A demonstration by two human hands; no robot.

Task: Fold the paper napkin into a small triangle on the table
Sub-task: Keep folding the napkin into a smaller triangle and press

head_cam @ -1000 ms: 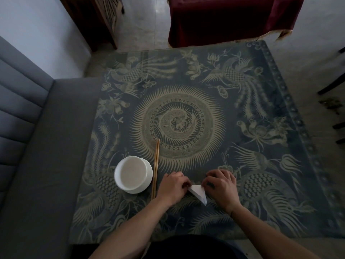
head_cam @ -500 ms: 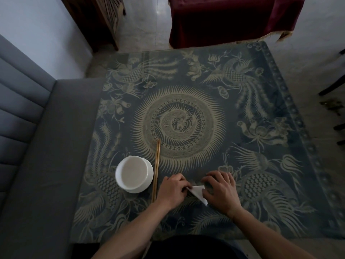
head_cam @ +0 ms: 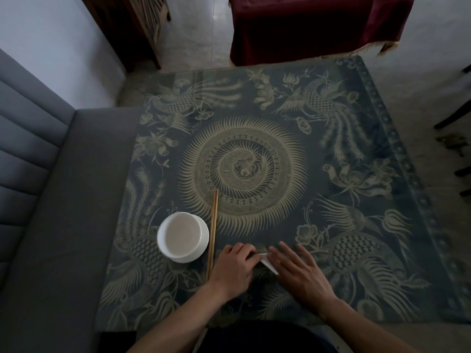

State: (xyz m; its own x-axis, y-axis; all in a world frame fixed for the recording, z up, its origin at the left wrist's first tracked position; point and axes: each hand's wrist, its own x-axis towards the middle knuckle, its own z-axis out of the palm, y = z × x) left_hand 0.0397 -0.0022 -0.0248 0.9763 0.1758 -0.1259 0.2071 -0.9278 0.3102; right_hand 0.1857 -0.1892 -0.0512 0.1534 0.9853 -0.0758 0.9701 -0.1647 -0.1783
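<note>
A small white folded paper napkin (head_cam: 267,263) lies near the front edge of the patterned table (head_cam: 254,118), only a narrow triangular sliver of it showing between my hands. My left hand (head_cam: 234,270) is curled, its fingertips pinching the napkin's left corner. My right hand (head_cam: 300,272) lies flat, fingers spread, pressing down on the napkin's right part and hiding most of it.
A white bowl (head_cam: 183,236) stands left of my left hand, with a pair of wooden chopsticks (head_cam: 212,233) lying lengthwise between them. A grey sofa (head_cam: 51,200) borders the table's left side. A dark red cloth-covered piece (head_cam: 318,26) stands beyond the far edge.
My right hand has gone from curled fingers on the napkin to a flat, spread palm pressing it down. My left hand stays at the left corner.
</note>
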